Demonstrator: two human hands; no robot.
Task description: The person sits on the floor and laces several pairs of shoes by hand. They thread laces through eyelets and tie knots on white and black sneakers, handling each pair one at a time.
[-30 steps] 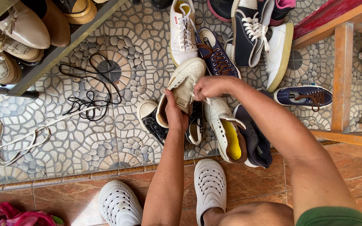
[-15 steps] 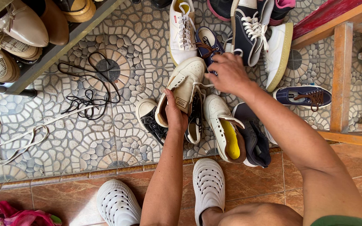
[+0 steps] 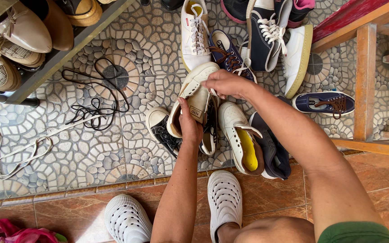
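1. A cream-white sneaker (image 3: pixel 197 100) was held above the patterned stone floor (image 3: pixel 91 153), in the middle of a heap of shoes, with its toe pointing away from the person.
2. The left hand (image 3: pixel 190 126) was closed around the sneaker's heel end from below, thumb against its side.
3. The right hand (image 3: pixel 225 84) was curled over the toe end from the right, fingers bent down onto the upper.
4. Just under the held sneaker lay a black sneaker (image 3: pixel 160 130), and just beside it to the right a white shoe with a yellow insole (image 3: pixel 241 139) and a dark grey shoe (image 3: pixel 271 150).
5. Further out lay a white lace-up sneaker (image 3: pixel 194 33), a navy shoe with brown laces (image 3: pixel 228 54) and a navy high-top (image 3: pixel 264 38).
6. A black lace (image 3: pixel 96 96) and a white lace (image 3: pixel 28 148) lay loose on the floor to the left, near a shoe rack (image 3: pixel 64 53).
7. The person's feet wore white perforated clogs (image 3: pixel 224 198) on the brown tiles (image 3: pixel 271 193).
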